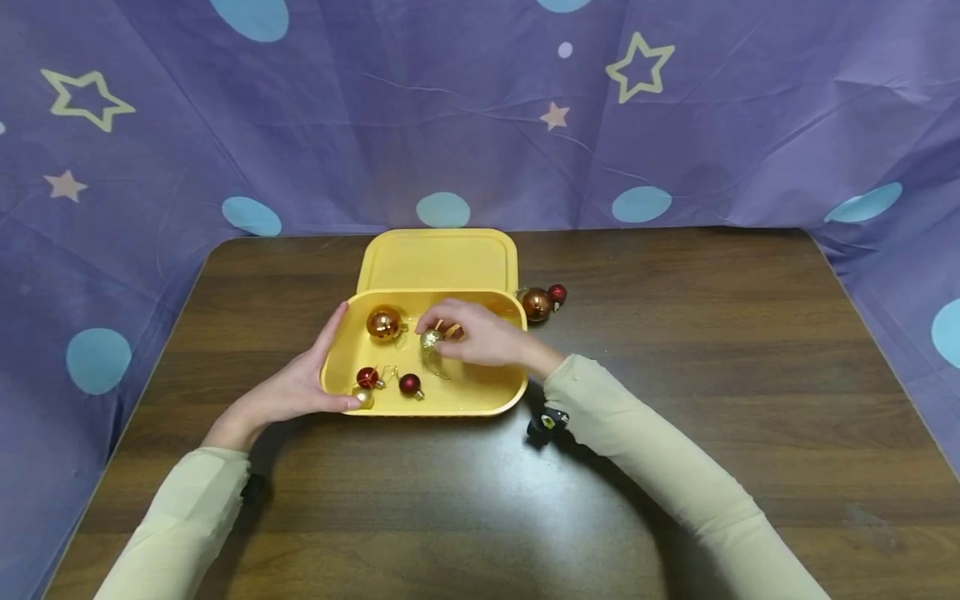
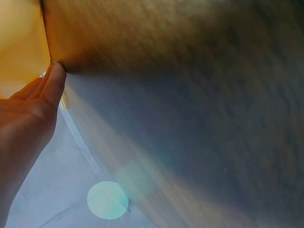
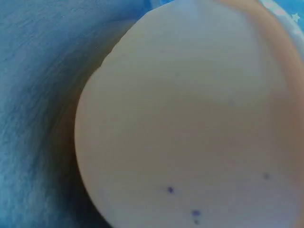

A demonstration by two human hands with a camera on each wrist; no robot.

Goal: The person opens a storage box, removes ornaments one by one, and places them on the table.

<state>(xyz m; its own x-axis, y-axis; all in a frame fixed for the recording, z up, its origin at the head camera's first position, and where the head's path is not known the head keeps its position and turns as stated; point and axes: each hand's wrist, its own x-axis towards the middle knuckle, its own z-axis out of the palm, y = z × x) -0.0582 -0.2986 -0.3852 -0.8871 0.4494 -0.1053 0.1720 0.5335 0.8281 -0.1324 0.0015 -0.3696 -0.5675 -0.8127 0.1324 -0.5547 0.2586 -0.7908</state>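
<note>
In the head view, a yellow plastic container [image 1: 450, 406] stands on the table. My left hand [image 1: 303, 379] holds its left end, thumb over the front rim and fingers extended along the side wall. The left wrist view shows those fingers [image 2: 53, 85] against the yellow wall. Over the container's inside, my right hand [image 1: 480, 335] pinches a gold glitter ornament [image 1: 431, 340] between thumb and fingers. A shiny copper ball ornament [image 1: 384, 323], a red ball ornament [image 1: 367, 377], a dark red one [image 1: 410, 384] and a small gold one [image 1: 363, 397] lie inside.
A yellow lid [image 1: 442, 260] lies behind the container. Against its right side are a brown ball ornament [image 1: 536, 305] and a small red glitter one [image 1: 557, 293]. A purple patterned cloth [image 1: 465, 108] hangs behind the wooden table [image 1: 712, 350]. Pale blurred shapes fill the right wrist view.
</note>
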